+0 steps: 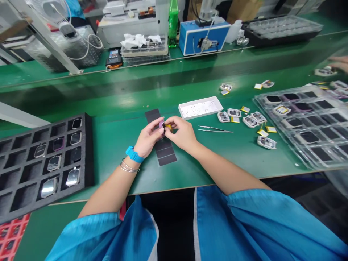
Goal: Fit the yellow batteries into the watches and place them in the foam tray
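Pinching a small purple watch case (161,125) between them, the left hand (149,139) and the right hand (182,133) are meeting above the middle of the green tabletop (114,134), a little in from its near edge. The left fingertips are closing on the case from the left, while the right thumb and forefinger are gripping a small yellow part (168,126) that is touching the case's right side; whether that part is joined to the case cannot be told. The left wrist is wearing a blue band (134,154) and thin silver bangles (128,167).

Directly under the hands a dark strip of pads (164,150) is lying on the tabletop, running from near the hands toward the near edge. Just beside the right hand, to its right, a pair of tweezers (214,129) is lying flat. Beyond the tweezers a shallow white tray (200,107) is sitting, and loose small modules with yellow tabs (246,121) are scattered to its right. A clear plastic blister tray (307,123) is occupying the right edge, with dark pieces in several pockets. A black foam tray (46,159) is resting at the left edge, watch cases filling some of its cells. At the far right edge another person's hand (339,63) is showing, blurred.
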Action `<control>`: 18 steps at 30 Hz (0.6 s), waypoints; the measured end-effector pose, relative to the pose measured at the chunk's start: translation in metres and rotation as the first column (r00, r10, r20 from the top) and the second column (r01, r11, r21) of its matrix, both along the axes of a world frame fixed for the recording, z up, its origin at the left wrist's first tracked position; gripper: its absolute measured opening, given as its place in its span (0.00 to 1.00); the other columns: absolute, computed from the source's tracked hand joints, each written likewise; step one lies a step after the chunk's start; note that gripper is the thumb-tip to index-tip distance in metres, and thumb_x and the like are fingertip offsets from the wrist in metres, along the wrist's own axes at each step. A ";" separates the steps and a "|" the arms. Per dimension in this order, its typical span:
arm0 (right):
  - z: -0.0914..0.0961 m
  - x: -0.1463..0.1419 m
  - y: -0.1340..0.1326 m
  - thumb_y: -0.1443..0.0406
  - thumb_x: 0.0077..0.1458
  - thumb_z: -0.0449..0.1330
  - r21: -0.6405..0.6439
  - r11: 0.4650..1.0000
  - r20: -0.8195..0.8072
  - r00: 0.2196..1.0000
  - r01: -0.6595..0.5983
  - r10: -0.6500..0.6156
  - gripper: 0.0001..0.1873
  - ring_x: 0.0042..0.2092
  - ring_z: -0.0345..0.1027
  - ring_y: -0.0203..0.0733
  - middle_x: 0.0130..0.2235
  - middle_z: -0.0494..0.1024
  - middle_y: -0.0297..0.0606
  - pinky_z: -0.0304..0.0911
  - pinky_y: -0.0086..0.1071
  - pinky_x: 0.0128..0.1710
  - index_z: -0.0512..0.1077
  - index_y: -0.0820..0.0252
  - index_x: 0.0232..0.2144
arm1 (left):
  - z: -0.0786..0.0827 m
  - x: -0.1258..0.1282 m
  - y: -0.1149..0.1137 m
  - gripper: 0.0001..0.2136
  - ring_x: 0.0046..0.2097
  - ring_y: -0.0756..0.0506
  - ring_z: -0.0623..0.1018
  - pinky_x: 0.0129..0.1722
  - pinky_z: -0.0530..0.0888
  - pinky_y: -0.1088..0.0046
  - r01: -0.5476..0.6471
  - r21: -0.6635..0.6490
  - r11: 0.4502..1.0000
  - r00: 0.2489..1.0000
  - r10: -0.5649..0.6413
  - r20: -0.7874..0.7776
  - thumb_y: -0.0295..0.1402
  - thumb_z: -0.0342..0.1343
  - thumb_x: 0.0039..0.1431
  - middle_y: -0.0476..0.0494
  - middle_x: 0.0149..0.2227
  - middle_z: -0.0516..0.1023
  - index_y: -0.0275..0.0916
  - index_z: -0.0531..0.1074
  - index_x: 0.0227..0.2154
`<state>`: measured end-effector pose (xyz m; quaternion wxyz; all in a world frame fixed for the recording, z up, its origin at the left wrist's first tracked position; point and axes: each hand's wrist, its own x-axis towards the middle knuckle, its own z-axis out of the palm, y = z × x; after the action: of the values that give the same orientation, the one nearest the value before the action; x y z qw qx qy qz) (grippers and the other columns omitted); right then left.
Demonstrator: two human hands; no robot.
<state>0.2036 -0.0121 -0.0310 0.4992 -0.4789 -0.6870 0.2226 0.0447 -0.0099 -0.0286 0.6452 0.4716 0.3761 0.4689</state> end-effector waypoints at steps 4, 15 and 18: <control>0.006 0.001 -0.006 0.71 0.52 0.58 0.120 0.993 0.037 0.999 -0.018 0.014 0.09 0.34 0.75 0.37 0.36 0.81 0.36 0.72 0.31 0.37 0.75 0.58 0.36 | 0.005 -0.005 0.006 0.25 0.39 0.50 0.80 0.40 0.79 0.75 -0.025 -0.064 0.998 0.999 0.028 0.046 0.40 0.75 0.41 0.48 0.40 0.80 0.41 0.76 0.44; 0.023 -0.001 -0.027 0.74 0.57 0.61 0.607 0.748 0.251 0.958 -0.268 0.140 0.12 0.35 0.74 0.38 0.34 0.81 0.36 0.72 0.34 0.35 0.76 0.55 0.41 | 0.025 -0.003 -0.002 0.19 0.28 0.52 0.75 0.24 0.69 0.79 -0.038 0.111 0.993 0.984 0.018 0.177 0.49 0.64 0.55 0.51 0.28 0.73 0.42 0.69 0.40; 0.024 0.000 -0.035 0.73 0.57 0.61 0.605 0.729 0.290 0.942 -0.319 0.172 0.14 0.37 0.75 0.38 0.37 0.82 0.37 0.73 0.35 0.35 0.75 0.54 0.45 | 0.027 -0.003 -0.007 0.18 0.27 0.52 0.74 0.23 0.68 0.78 -0.025 0.162 0.986 0.985 -0.003 0.172 0.49 0.62 0.57 0.51 0.30 0.73 0.43 0.69 0.41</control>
<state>0.2041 -0.0468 -0.0073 0.5219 -0.2036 -0.8282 -0.0152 0.0417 -0.0166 -0.0014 0.6316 0.4789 0.2819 0.5406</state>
